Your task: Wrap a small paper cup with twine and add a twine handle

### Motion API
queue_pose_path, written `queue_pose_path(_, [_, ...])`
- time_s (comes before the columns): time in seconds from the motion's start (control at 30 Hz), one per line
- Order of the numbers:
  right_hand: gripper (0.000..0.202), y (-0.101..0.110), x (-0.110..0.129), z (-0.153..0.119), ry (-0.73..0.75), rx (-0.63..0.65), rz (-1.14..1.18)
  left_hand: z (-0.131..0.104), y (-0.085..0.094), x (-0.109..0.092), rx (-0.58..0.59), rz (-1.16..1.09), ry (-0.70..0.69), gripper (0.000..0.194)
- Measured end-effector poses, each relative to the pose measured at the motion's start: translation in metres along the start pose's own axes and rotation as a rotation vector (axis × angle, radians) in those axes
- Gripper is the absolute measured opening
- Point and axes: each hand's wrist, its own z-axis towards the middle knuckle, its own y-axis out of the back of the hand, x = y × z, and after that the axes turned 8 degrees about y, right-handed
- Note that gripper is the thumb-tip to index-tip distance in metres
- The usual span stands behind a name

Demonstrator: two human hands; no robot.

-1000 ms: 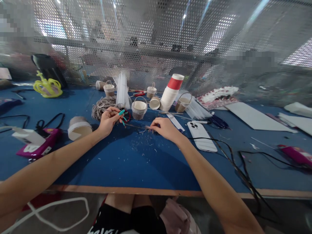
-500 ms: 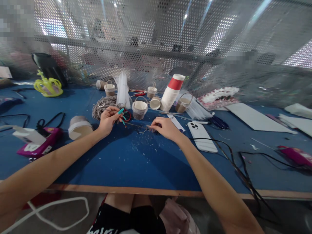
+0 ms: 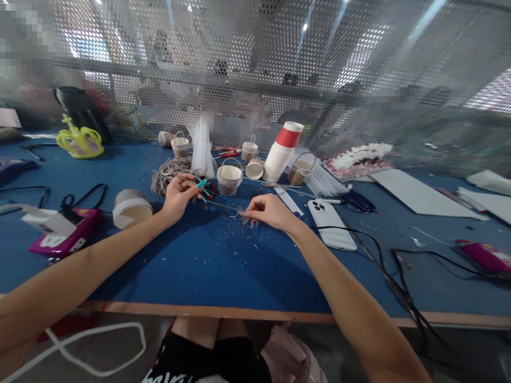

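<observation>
While left fingers and right fingers pinch strand, tabletop leaves room before front edge.

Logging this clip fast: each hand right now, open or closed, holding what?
Left hand: closed, pinching a thin strand.
Right hand: closed, pinching the strand farther along.

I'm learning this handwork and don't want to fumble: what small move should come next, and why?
I'd probably ease the right hand slightly away from the left hand to draw the thin strand taut: it spans the gap between them, the right hand pinches it near one end, and tangled twine lies beside the left hand.
</observation>
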Motion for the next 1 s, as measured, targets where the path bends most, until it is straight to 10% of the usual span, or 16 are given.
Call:
queue_pose_path(0.67, [0.019,-0.004,0.007,-0.002,0.182,-0.236,-0.787,0.0,0.0,0.001,-0.004,0.019,0.148,0.025])
queue_pose_path(1.0, [0.022,-0.004,0.005,-0.002,0.21,-0.245,-0.802,0.0,0.0,0.001,-0.056,0.042,0.116,0.018])
